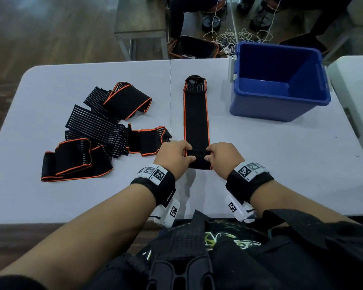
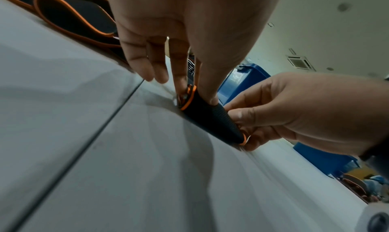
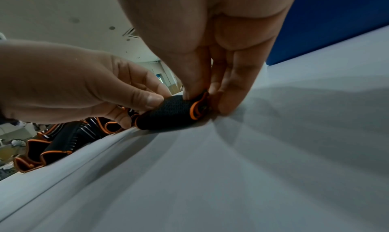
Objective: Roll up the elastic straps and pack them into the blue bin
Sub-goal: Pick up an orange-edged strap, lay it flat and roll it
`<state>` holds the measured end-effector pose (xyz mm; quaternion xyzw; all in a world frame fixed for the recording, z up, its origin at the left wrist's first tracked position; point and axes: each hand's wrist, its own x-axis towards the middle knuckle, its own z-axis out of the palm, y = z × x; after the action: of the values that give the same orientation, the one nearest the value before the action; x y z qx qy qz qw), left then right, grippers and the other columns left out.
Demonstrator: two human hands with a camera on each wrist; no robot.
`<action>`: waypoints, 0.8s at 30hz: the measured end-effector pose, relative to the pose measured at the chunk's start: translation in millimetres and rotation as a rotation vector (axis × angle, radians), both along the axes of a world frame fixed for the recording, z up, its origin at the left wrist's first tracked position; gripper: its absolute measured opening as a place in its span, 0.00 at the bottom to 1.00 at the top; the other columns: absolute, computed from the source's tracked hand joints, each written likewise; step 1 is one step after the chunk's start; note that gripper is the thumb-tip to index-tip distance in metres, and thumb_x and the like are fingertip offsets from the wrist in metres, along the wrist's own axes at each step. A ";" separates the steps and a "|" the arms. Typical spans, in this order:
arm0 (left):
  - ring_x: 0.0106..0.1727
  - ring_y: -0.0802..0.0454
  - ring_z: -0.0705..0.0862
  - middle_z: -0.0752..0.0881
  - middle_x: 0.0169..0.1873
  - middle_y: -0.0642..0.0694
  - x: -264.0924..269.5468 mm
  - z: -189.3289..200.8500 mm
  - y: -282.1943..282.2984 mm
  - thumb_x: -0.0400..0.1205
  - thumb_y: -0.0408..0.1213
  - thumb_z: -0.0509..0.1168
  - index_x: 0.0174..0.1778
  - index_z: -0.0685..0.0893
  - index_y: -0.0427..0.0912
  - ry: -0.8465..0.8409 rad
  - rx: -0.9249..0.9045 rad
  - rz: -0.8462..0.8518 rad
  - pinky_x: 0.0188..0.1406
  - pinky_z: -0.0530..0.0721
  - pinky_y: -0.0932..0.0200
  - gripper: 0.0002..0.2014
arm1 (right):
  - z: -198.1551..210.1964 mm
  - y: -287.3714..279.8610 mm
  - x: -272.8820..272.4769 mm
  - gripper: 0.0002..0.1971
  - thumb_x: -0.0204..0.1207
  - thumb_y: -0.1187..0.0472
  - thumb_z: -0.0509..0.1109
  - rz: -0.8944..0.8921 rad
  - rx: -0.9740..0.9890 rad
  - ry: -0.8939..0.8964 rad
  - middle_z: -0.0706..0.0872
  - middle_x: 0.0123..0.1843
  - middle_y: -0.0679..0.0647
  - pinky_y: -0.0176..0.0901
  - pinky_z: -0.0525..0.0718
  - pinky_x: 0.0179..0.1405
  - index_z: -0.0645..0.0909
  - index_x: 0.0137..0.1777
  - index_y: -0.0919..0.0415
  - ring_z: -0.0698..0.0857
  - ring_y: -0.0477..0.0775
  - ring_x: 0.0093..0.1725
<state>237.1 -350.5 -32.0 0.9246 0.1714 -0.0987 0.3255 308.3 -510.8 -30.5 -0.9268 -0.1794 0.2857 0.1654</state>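
A black elastic strap (image 1: 196,114) with orange edging lies stretched flat on the table, running away from me. Its near end is curled into a small roll (image 1: 198,159) (image 2: 208,117) (image 3: 168,117). My left hand (image 1: 176,153) (image 2: 185,79) pinches the roll's left end between thumb and fingers. My right hand (image 1: 222,154) (image 3: 210,92) pinches the right end the same way. The blue bin (image 1: 279,80) stands open at the far right, with nothing visible inside it.
A heap of several loose black-and-orange straps (image 1: 101,128) lies on the left half of the grey table (image 1: 281,164). A seam (image 1: 170,91) runs down the table's middle. Beyond the far edge are a bench, cables and a person's legs.
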 end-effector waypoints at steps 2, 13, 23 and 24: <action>0.60 0.49 0.73 0.80 0.55 0.53 1.5 -1.4 -0.6 0.77 0.45 0.75 0.59 0.87 0.52 -0.038 0.038 -0.029 0.60 0.70 0.59 0.14 | 4.5 1.4 0.8 0.15 0.83 0.58 0.67 0.022 -0.009 -0.009 0.88 0.54 0.59 0.53 0.82 0.60 0.85 0.66 0.60 0.85 0.61 0.57; 0.55 0.41 0.77 0.85 0.57 0.48 -1.1 -11.8 -2.6 0.86 0.39 0.66 0.55 0.91 0.47 -0.140 0.202 -0.241 0.61 0.73 0.54 0.08 | 10.9 -0.3 -7.2 0.11 0.85 0.58 0.63 0.132 -0.029 -0.097 0.83 0.52 0.58 0.49 0.81 0.51 0.87 0.57 0.58 0.83 0.61 0.55; 0.47 0.36 0.81 0.89 0.55 0.43 -20.6 -27.5 -0.2 0.77 0.40 0.77 0.54 0.93 0.42 -0.338 0.238 -0.283 0.53 0.85 0.43 0.11 | 5.1 -10.3 -8.7 0.21 0.75 0.49 0.74 0.432 -0.123 -0.242 0.74 0.76 0.50 0.52 0.81 0.61 0.84 0.67 0.55 0.72 0.60 0.68; 0.50 0.36 0.82 0.89 0.57 0.43 -23.3 -26.1 1.1 0.75 0.43 0.79 0.58 0.92 0.42 -0.305 0.219 -0.289 0.56 0.84 0.43 0.17 | 3.8 -10.8 -7.6 0.21 0.77 0.50 0.73 0.444 -0.129 -0.247 0.76 0.75 0.50 0.53 0.81 0.61 0.83 0.69 0.54 0.72 0.60 0.68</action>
<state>213.8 -349.4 -58.1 0.9736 -0.0042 0.0156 0.2279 300.8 -521.6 -26.7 -0.9012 -0.3787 0.2103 0.0160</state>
